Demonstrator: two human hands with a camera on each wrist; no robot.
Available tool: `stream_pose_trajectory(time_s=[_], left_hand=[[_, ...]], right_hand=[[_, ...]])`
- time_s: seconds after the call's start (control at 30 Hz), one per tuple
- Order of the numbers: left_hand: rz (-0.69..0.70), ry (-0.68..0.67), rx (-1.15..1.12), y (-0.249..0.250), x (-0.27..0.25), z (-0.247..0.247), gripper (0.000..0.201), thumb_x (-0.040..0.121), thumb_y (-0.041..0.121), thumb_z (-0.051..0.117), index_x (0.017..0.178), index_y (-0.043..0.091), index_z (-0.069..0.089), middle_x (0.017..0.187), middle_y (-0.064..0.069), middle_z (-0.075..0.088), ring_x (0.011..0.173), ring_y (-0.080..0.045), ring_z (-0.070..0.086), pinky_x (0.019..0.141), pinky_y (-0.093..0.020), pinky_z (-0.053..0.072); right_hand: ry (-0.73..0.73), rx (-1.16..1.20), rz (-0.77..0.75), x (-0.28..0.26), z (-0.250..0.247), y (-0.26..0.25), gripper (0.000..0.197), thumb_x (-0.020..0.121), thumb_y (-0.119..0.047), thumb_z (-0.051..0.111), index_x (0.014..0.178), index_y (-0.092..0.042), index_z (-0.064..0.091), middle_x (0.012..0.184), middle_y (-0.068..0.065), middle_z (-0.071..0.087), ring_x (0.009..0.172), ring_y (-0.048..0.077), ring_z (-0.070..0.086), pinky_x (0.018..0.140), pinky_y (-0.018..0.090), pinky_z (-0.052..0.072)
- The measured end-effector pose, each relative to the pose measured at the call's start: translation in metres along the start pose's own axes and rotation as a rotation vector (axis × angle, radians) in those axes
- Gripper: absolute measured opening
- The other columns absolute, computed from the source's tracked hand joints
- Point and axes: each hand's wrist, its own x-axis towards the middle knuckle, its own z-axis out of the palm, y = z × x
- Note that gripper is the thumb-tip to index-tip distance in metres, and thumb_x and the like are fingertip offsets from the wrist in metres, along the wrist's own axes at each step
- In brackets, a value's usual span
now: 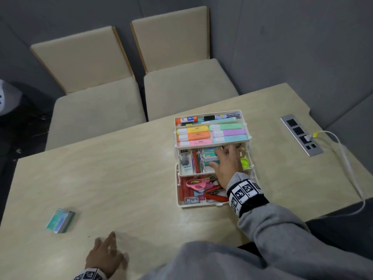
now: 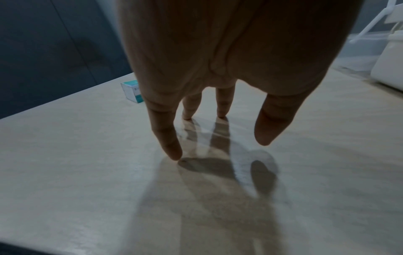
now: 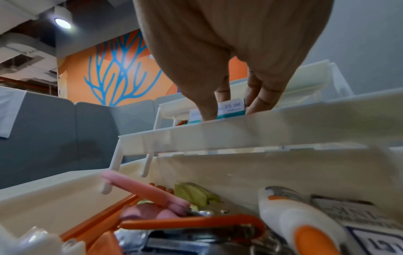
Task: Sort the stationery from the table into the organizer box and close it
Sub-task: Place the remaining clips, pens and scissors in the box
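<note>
The white organizer box point(image 1: 201, 205) stands open on the table with its trays stepped back in tiers. My right hand point(image 1: 221, 156) reaches into the middle tray point(image 1: 181, 173). There its thumb and fingers pinch a small teal-and-white staple box point(image 3: 234, 107) between them, as the right hand point(image 3: 231, 112) shows from the wrist. A second teal staple box point(image 1: 60, 220) lies alone at the table's front left, also visible as the teal box point(image 2: 130, 91). My left hand point(image 1: 107, 253) is spread near the front edge and holds nothing, with fingertips point(image 2: 174, 153) touching the tabletop.
Pastel highlighters point(image 1: 212, 132) fill the upper trays; pink scissors point(image 1: 198, 183) and a red stapler point(image 1: 216, 197) lie in the bottom. A metal socket panel point(image 1: 301, 135) with a white cable point(image 1: 347, 162) sits at the right. Two beige chairs point(image 1: 96, 110) stand beyond the table.
</note>
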Motion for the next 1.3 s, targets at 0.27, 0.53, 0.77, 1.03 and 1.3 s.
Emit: stream_pose_trajectory(time_s=[0.27,0.53,0.77,1.03,1.3], left_hand=[[0.027,-0.021,0.016,-0.001,-0.005,-0.009,0.081,0.071,0.045,0.067,0.144,0.038,0.034,0.149,-0.01,0.03,0.122,-0.029,0.055,0.102,-0.033,0.041],[0.099,-0.058,0.013,-0.012,-0.011,-0.023,0.065,0.073,0.051,0.065,0.135,0.04,0.046,0.148,-0.003,0.037,0.127,-0.024,0.051,0.104,-0.028,0.039],[0.102,0.209,-0.217,-0.056,0.013,-0.068,0.036,0.076,0.029,0.07,0.112,0.026,0.067,0.1,-0.001,0.072,0.092,-0.019,0.066,0.086,-0.027,0.048],[0.009,0.266,-0.017,-0.114,0.087,-0.122,0.063,0.074,0.032,0.061,0.132,0.039,0.038,0.141,-0.008,0.036,0.124,-0.035,0.036,0.094,-0.04,0.042],[0.264,0.237,-0.147,-0.109,0.109,-0.112,0.066,0.068,0.021,0.074,0.13,0.023,0.05,0.097,-0.012,0.064,0.087,-0.034,0.063,0.078,-0.037,0.049]], right_hand=[[0.019,-0.068,-0.003,0.005,0.009,-0.012,0.008,0.085,-0.011,0.063,0.082,-0.012,0.055,0.081,0.01,0.059,0.079,0.03,0.054,0.066,0.035,0.041],[0.026,-0.243,0.049,0.0,0.028,-0.022,0.019,0.086,-0.025,0.056,0.091,-0.014,0.071,0.098,0.008,0.065,0.097,0.031,0.049,0.081,0.042,0.043],[0.162,-0.152,0.119,-0.026,0.035,-0.043,0.023,0.086,-0.019,0.053,0.098,-0.011,0.07,0.11,0.014,0.062,0.103,0.037,0.044,0.087,0.047,0.036],[0.381,0.029,-0.265,-0.076,0.061,-0.087,0.033,0.083,-0.028,0.051,0.09,-0.004,0.072,0.088,0.013,0.059,0.084,0.032,0.051,0.074,0.044,0.043],[-0.085,0.097,-0.3,-0.13,0.084,-0.14,0.029,0.089,-0.039,0.052,0.104,-0.02,0.067,0.095,-0.004,0.055,0.077,0.012,0.054,0.071,0.039,0.054]])
